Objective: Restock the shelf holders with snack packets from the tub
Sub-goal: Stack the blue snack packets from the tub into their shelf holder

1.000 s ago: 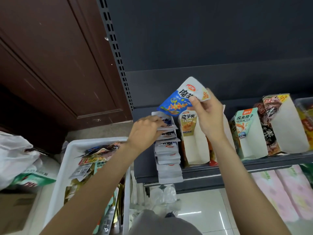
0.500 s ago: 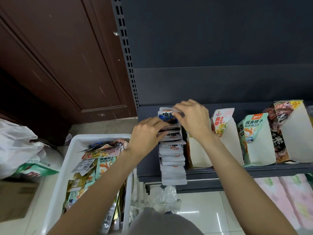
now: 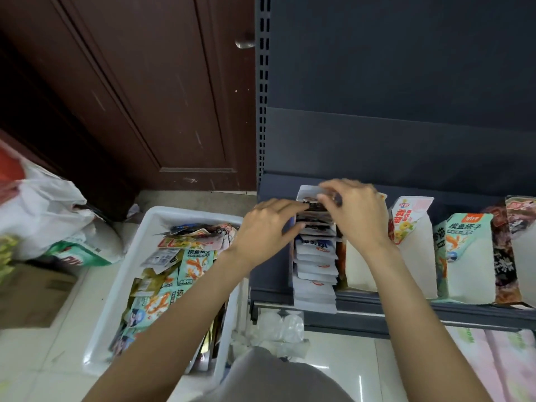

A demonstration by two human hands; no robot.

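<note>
The dark shelf carries a row of white card holders, and the leftmost holder is already packed with white packets stood on edge so each one leans on the next. Beside the shelf, on the floor, the white tub holds a loose heap of snack packets, kept near for easy reach. The left hand presses its nearly straight fingers against the front of the row, probably to steady it and keep a gap. The right hand curls over the back of the row and pinches a dark packet, apparently tucking it in behind the others.
</note>
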